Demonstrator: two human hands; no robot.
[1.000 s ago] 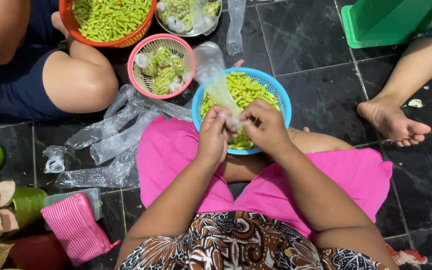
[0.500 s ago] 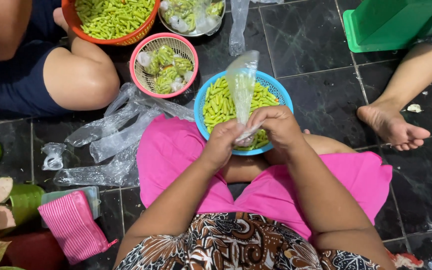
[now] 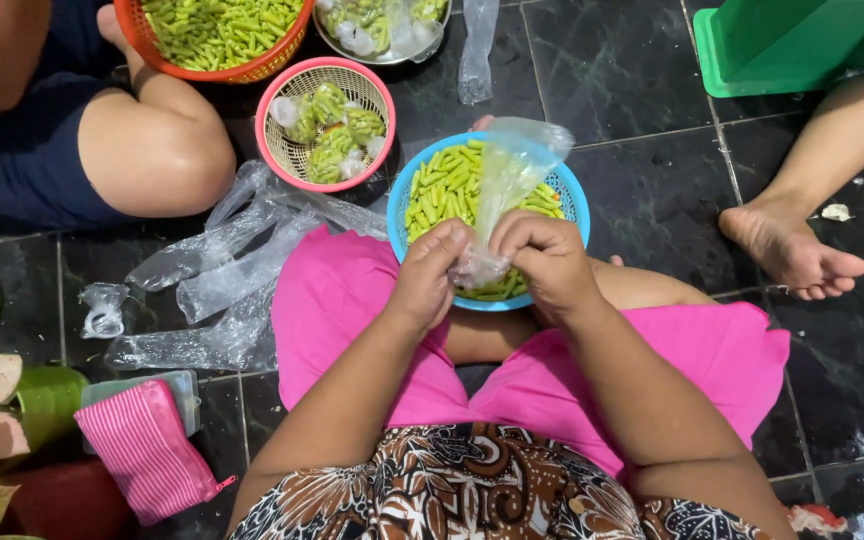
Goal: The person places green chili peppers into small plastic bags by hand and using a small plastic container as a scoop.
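Bag [image 3: 500,190] of clear plastic stands up between our two hands, just above the blue basket [image 3: 574,205] on our lap. Our left hand [image 3: 430,275] pinches the bag's lower part with closed fingers, and our right hand [image 3: 546,262] grips the same part from the other side, so both hands are shut on it. The bag's upper end is open and loose, leaning toward the far rim of the basket. Cut green beans [image 3: 442,190] fill the basket; whether any are inside the bag yet we cannot tell.

The basket rests against our pink skirt [image 3: 352,300]. Beyond it on the dark tiled floor [image 3: 632,80] sits a pink basket [image 3: 277,100] holding small filled bags [image 3: 332,125], and farther off an orange basket [image 3: 287,45] heaped with more beans, touching another person's knee [image 3: 157,150]. A metal bowl [image 3: 382,55] with more packed bags is beside the orange basket. Empty plastic bags [image 3: 222,250] lie strewn on the floor to our left. A striped pink pouch [image 3: 147,450] lies near our left elbow. To our right, someone's bare foot [image 3: 792,250] rests on the floor near a green stool [image 3: 782,40].
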